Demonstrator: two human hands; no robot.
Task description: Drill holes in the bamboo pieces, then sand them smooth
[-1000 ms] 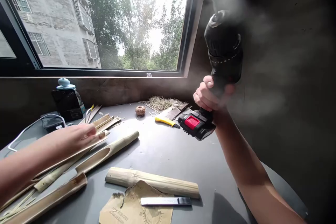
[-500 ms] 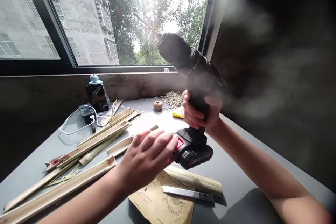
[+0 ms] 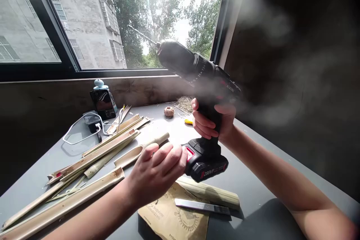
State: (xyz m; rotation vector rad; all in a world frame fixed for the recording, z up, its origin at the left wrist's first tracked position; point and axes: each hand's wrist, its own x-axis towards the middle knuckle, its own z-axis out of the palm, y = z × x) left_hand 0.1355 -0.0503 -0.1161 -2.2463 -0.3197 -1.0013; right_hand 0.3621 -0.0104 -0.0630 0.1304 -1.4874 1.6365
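A black cordless drill (image 3: 180, 58) is raised above the table, its long thin bit (image 3: 142, 34) slanting up to the left in front of the window. My right hand (image 3: 209, 122) is wrapped round the drill's handle. At the base, my left hand (image 3: 161, 167) is closed against the front edge beside the red-marked panel; its thumb is hidden. Beneath the drill lie a brown sheet of abrasive paper (image 3: 160, 213), a flat metal blade (image 3: 201, 206) and a greenish bamboo piece (image 3: 216, 193).
Split bamboo lengths (image 3: 95, 159) lie across the left side. Farther back are a phone (image 3: 104, 103) on a blue stand, a white cable (image 3: 71, 123), a ball of twine (image 3: 168, 111), a yellow-handled item (image 3: 188, 121) and a heap of straw (image 3: 184, 103). A window stands behind the table.
The drill has tipped, so its bit points lower and farther left. Both hands have shifted slightly left and keep their places on it.
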